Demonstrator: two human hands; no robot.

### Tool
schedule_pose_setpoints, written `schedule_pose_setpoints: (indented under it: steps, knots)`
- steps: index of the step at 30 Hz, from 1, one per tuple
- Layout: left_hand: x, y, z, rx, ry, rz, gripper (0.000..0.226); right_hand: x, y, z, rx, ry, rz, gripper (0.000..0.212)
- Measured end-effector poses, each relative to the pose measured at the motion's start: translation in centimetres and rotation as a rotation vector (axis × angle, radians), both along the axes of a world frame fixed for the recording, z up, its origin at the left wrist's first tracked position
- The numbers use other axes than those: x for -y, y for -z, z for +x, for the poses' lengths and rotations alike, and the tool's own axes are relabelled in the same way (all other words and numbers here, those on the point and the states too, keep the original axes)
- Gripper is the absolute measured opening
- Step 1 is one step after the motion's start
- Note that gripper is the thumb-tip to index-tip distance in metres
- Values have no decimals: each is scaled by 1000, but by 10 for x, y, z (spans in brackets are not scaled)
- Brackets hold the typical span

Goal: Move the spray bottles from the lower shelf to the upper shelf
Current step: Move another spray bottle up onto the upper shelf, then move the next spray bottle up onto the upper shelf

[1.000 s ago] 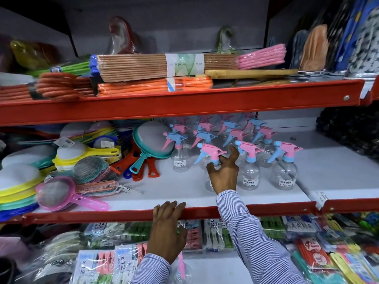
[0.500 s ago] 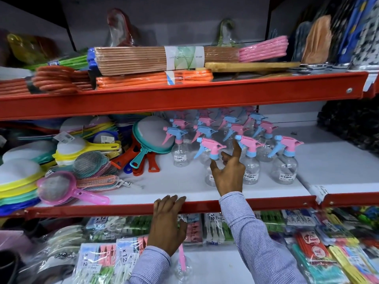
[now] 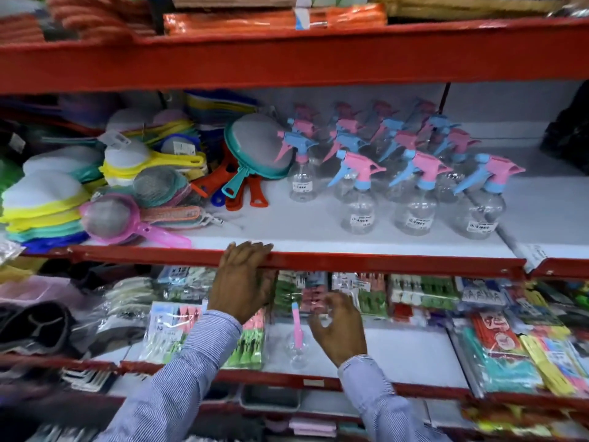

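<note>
Several clear spray bottles (image 3: 413, 199) with pink and blue trigger heads stand in rows on the upper white shelf (image 3: 287, 224), right of centre. One more clear spray bottle (image 3: 297, 342) with a pink trigger stands alone on the lower shelf (image 3: 411, 349). My left hand (image 3: 243, 279) rests on the red front edge of the upper shelf, fingers curled over the rail. My right hand (image 3: 338, 330) hovers with fingers apart just right of the lone bottle, holding nothing.
Coloured mesh strainers (image 3: 105, 215) and flat scoops fill the upper shelf's left side. Packets of clothes pegs (image 3: 245, 339) and packaged goods (image 3: 510, 339) flank the lone bottle. A red shelf beam (image 3: 287, 59) runs overhead with orange bundles above it.
My right hand has let go of the front bottle on the upper shelf and dropped down to the lower shelf beside the lone bottle. The view has tilted downward. My left hand stays on the rail.
</note>
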State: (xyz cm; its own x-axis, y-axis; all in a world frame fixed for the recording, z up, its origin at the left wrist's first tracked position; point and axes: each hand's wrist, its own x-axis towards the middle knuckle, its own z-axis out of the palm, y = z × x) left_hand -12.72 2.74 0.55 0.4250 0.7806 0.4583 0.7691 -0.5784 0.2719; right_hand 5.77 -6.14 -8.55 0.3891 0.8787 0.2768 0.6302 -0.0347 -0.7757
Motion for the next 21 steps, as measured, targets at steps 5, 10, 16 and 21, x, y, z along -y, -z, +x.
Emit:
schedule_pose_setpoints:
  steps: [5,10,16,21]
  knots:
    - [3,3,1,104,20,-67,61,-31,42,-33,61,-44,-465,62]
    - [2,2,-4,93,58,-67,62,-44,42,-45,121,-68,-578,25]
    - [-4,6,-8,92,96,-52,66,-25,-19,-32,117,-30,-460,23]
    - [-8,9,-8,90,118,-3,65,26,-129,-17,89,-18,-270,20]
